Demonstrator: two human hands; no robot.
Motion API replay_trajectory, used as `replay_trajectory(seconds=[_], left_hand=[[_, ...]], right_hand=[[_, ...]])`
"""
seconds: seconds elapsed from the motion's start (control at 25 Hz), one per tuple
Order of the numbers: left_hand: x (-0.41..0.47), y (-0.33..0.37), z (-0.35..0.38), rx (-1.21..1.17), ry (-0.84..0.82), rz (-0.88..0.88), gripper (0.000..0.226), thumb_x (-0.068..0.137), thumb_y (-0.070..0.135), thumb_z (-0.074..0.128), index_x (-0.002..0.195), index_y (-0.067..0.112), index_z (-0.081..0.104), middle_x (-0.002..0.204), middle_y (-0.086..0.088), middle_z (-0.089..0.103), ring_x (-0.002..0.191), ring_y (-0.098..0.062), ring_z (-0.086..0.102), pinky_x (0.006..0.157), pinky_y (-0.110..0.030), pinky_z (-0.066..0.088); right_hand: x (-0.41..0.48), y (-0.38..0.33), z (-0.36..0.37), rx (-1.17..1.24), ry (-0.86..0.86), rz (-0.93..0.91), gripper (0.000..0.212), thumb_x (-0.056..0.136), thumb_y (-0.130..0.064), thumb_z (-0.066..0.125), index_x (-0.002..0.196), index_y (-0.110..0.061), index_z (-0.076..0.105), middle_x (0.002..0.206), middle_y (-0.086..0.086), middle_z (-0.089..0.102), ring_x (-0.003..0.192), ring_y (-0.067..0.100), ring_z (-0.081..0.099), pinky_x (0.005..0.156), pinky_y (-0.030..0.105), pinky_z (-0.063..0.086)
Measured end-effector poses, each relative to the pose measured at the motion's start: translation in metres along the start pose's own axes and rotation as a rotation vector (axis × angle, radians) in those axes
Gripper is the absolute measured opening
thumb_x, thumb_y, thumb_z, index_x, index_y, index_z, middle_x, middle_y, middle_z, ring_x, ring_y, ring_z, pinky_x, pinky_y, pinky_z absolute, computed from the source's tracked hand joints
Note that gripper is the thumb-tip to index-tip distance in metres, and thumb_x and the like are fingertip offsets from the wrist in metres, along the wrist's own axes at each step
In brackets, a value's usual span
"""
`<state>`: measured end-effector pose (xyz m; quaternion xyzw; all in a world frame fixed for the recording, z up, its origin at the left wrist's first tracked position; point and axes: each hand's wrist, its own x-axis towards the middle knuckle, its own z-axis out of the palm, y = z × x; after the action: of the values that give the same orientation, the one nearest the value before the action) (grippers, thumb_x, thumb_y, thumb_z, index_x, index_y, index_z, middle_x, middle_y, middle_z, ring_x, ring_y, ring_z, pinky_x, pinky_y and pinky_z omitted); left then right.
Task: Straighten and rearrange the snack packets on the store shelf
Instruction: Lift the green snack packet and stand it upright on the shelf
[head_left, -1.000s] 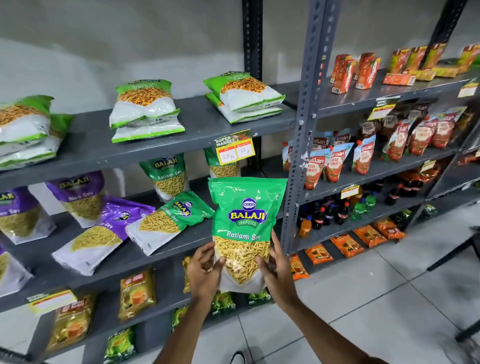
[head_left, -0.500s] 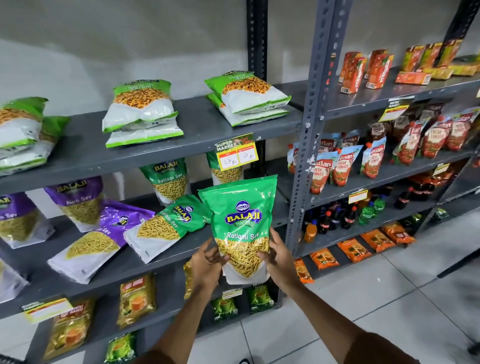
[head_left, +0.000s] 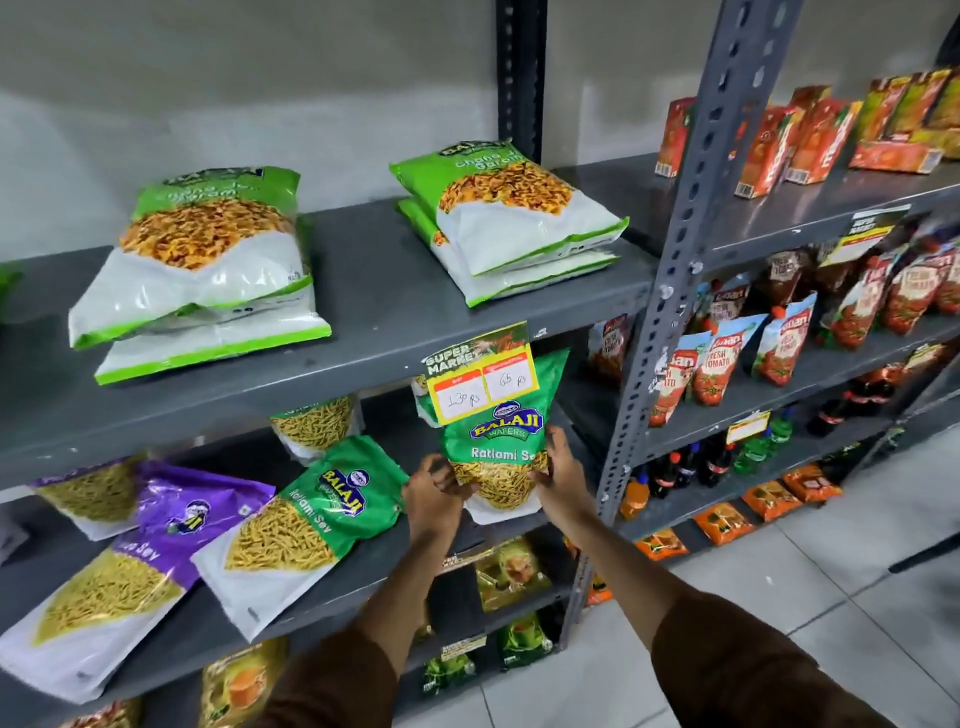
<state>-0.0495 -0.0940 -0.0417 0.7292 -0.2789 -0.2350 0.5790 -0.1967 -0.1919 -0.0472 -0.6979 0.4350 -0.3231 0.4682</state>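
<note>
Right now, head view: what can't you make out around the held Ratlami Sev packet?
- Held Ratlami Sev packet: top edge hidden by the price tag.
- Its bottom corners: covered by the left hand and right hand, so shelf contact can't be judged.
- Packet behind it: mostly hidden.
- Price tag: handwritten figures too blurred to confirm.
- Purple packet: name partly cut off.

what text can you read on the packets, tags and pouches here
"BALAJI WAFERS", "Ratlami Se": held green packet, rest hidden by the right hand
"BALAJI", "Ratlami Sev": lying green packet
"Sev": purple packet
"SUPER MARKET", "65": price tag; other handwritten price unclear
"FRESH TOMATO": red pouches
Top-shelf packs: blurred
</note>
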Motion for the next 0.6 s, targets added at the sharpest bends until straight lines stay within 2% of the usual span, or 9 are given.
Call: replay_trajectory(seconds=[0.08,0.12,0.2,0.24,0.32,0.4,0.52,0.6], left_hand=[[0.017,-0.006,0.006,-0.004,0.004,0.022,0.047,0.061,-0.003,0.084,0.092,0.019,0.058,0.1,-0.018,0.075,0.079,-0.012,0.074,0.074,-0.02,0.058],[0.023,-0.008,0.01,-0.009,0.006,0.034,0.048,0.061,-0.002,0.085,0.091,0.021,0.056,0.098,-0.014,0.075,0.08,-0.01,0.072,0.073,-0.017,0.057],[0.03,-0.01,0.017,0.011,0.022,0.044,0.045,0.063,-0.001,0.084,0.094,0.014,0.056,0.093,-0.012,0.073,0.08,-0.013,0.071,0.067,-0.008,0.054],[0.031,-0.01,0.02,0.004,0.02,0.039,0.045,0.064,-0.001,0.084,0.097,0.01,0.056,0.091,-0.012,0.072,0.082,-0.017,0.071,0.065,-0.006,0.052],[0.032,-0.014,0.021,0.006,0.011,0.028,0.045,0.066,-0.002,0.082,0.102,0.004,0.056,0.091,-0.011,0.071,0.086,-0.022,0.071,0.064,-0.003,0.05],[0.028,-0.016,0.016,0.017,-0.023,0.039,0.046,0.066,-0.002,0.082,0.103,0.006,0.055,0.097,-0.012,0.072,0.093,-0.024,0.071,0.067,-0.004,0.05],[0.012,-0.014,-0.004,0.051,-0.028,0.032,0.05,0.067,0.007,0.083,0.109,0.01,0.055,0.115,-0.011,0.069,0.112,-0.018,0.063,0.085,-0.018,0.048],[-0.007,-0.013,-0.028,0.059,-0.002,0.043,0.049,0.069,0.011,0.082,0.11,0.012,0.055,0.122,-0.01,0.066,0.119,-0.018,0.059,0.097,-0.028,0.046]], right_hand=[[0.012,0.004,0.004,-0.018,0.024,0.028,0.046,0.087,0.009,0.059,0.126,-0.009,0.045,0.109,0.0,0.069,0.098,0.007,0.067,0.073,0.006,0.052],[0.017,0.004,0.005,-0.013,0.028,0.05,0.05,0.087,0.007,0.06,0.131,-0.009,0.042,0.11,0.001,0.068,0.1,0.01,0.065,0.079,0.011,0.054],[0.025,0.006,0.007,-0.024,0.028,0.099,0.055,0.089,0.006,0.058,0.137,-0.011,0.038,0.11,-0.001,0.066,0.102,0.012,0.064,0.089,0.029,0.056],[0.028,0.007,0.008,-0.033,0.014,0.128,0.057,0.09,0.005,0.057,0.139,-0.011,0.035,0.112,0.0,0.066,0.104,0.014,0.064,0.092,0.032,0.054],[0.03,0.007,0.008,-0.038,-0.02,0.181,0.061,0.091,0.002,0.056,0.144,-0.014,0.031,0.123,0.007,0.066,0.116,0.023,0.063,0.096,0.031,0.049],[0.023,0.007,0.008,-0.031,-0.032,0.232,0.071,0.09,-0.004,0.061,0.149,-0.016,0.024,0.139,0.011,0.059,0.128,0.031,0.057,0.097,0.033,0.046],[-0.009,0.003,0.01,0.035,0.04,0.314,0.092,0.087,-0.006,0.068,0.155,-0.012,0.006,0.155,0.015,0.041,0.139,0.035,0.044,0.11,0.042,0.038],[-0.041,-0.003,0.013,0.1,0.059,0.302,0.092,0.087,0.0,0.065,0.156,-0.007,0.005,0.159,0.016,0.031,0.145,0.032,0.034,0.113,0.033,0.031]])
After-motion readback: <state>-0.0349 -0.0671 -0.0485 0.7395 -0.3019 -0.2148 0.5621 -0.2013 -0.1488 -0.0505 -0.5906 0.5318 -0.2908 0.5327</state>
